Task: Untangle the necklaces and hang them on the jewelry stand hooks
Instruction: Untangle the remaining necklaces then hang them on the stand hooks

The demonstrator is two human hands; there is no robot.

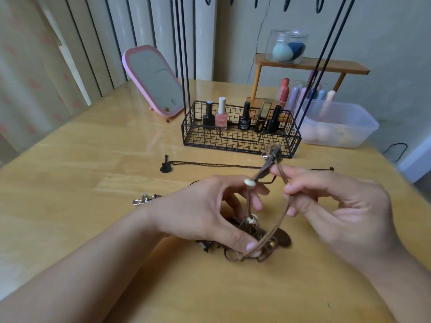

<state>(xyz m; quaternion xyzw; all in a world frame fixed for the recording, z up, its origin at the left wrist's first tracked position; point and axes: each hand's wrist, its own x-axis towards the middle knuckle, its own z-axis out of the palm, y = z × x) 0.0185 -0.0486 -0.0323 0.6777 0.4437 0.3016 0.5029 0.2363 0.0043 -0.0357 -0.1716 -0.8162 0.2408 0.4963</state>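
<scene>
Head view: near centre of the wooden table (98, 155), the left hand (205, 213) pins the dark tangled necklace pile (251, 231); the right hand (331, 201) pinches its soft brown leather cord (283, 213) — light, limp, snag-prone; best held near the cream beads (251, 219).

Just one view here, a head-worn wide-angle cam looking forward and down over the table (70, 159). It sits close above the hands at lower centre of the frame, and the wall and curtain bend along the top edge.
</scene>
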